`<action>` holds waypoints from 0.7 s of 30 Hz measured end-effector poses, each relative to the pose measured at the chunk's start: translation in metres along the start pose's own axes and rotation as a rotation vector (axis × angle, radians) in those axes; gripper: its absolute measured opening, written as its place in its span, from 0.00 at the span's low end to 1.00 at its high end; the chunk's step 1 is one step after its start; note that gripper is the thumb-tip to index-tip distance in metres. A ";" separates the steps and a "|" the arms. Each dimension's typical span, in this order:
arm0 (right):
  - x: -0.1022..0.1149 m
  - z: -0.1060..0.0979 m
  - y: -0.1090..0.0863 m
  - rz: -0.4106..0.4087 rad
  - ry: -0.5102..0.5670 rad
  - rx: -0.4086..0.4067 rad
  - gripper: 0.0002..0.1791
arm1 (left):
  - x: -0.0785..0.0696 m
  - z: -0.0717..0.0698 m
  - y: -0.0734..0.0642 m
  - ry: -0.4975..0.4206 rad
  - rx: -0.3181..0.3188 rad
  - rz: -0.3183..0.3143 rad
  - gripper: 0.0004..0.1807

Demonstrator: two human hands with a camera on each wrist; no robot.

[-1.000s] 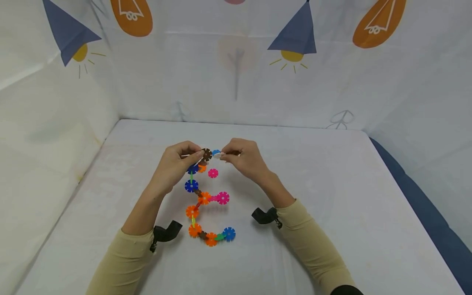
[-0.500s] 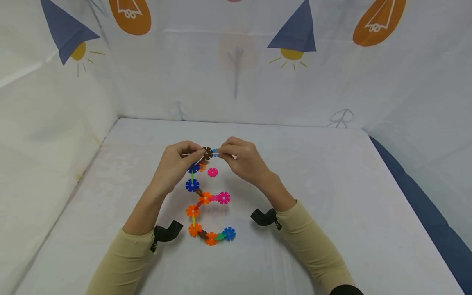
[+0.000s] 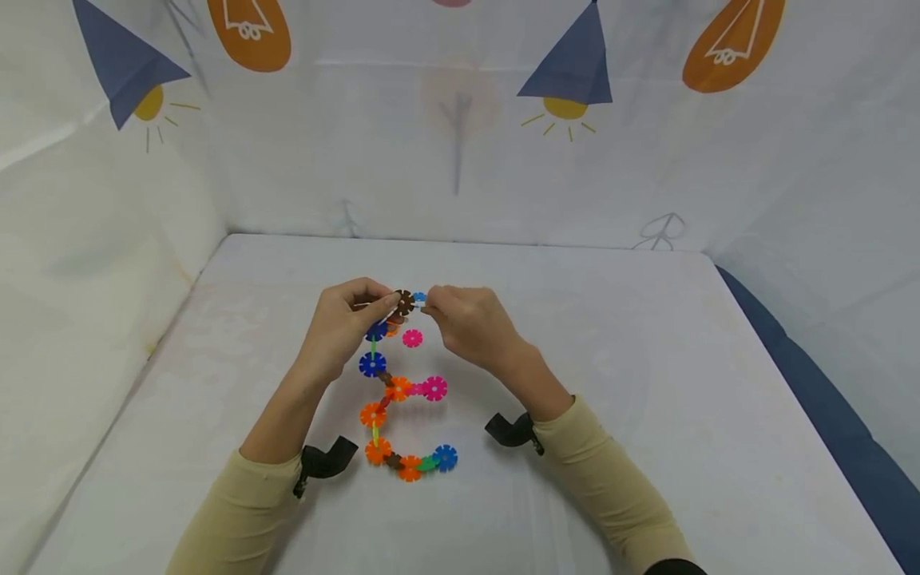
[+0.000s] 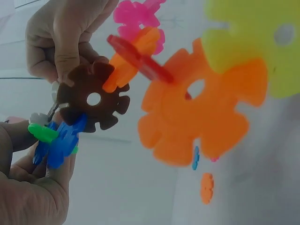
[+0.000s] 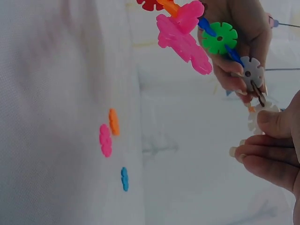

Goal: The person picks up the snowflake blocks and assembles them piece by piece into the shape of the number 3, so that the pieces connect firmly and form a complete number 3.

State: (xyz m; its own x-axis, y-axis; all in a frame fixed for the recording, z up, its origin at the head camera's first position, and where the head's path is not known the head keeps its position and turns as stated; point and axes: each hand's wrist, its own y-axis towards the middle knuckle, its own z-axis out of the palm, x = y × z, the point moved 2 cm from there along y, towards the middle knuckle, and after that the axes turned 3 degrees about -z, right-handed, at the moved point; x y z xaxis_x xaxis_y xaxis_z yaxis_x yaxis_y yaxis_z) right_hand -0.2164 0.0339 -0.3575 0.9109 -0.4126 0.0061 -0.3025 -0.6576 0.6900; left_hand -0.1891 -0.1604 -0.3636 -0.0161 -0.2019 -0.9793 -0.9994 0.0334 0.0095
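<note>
A chain of slotted, flower-shaped plastic discs in several colours (image 3: 372, 365) runs toward me from my left hand (image 3: 345, 323). My left fingers grip its far end around a pale grey disc (image 5: 252, 72), beside blue and green discs (image 5: 220, 38). A brown disc (image 4: 93, 98) stands at that end, edge-on in the right wrist view. My right hand (image 3: 470, 326) pinches a white disc (image 5: 256, 121) between thumb and fingers, against the brown disc's edge. Whether their slots are fully engaged cannot be seen.
Loose pink (image 5: 105, 140), orange (image 5: 114, 122) and blue (image 5: 124, 179) discs lie on the white table (image 3: 611, 351) beyond the chain. A pink side branch (image 3: 434, 389) sticks out midway, and the near end curves right to a blue disc (image 3: 446, 458). White cloth walls (image 3: 460, 144) stand behind.
My right hand has turned, knuckles rolling over, and has dropped slightly while keeping the white disc at the brown one. My left hand and the chain stay nearly still.
</note>
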 end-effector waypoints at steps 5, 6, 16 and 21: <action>0.003 0.001 -0.001 -0.010 -0.020 -0.013 0.09 | -0.002 0.003 -0.005 0.016 -0.045 0.013 0.13; 0.004 0.001 -0.001 -0.014 -0.028 -0.019 0.09 | -0.002 0.004 -0.005 0.018 -0.055 0.018 0.13; 0.010 0.001 -0.001 -0.049 -0.136 -0.031 0.07 | 0.002 0.010 -0.006 -0.049 -0.102 0.017 0.12; 0.011 0.000 -0.001 -0.049 -0.164 -0.030 0.07 | 0.002 0.013 -0.005 -0.064 -0.107 0.021 0.11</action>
State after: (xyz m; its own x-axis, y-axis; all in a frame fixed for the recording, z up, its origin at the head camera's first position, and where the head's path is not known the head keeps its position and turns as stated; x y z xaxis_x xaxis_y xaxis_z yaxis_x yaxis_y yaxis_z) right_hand -0.2063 0.0298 -0.3582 0.8655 -0.4795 -0.1447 -0.2479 -0.6612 0.7081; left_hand -0.1842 -0.1486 -0.3685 -0.0388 -0.1390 -0.9895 -0.9965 -0.0679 0.0487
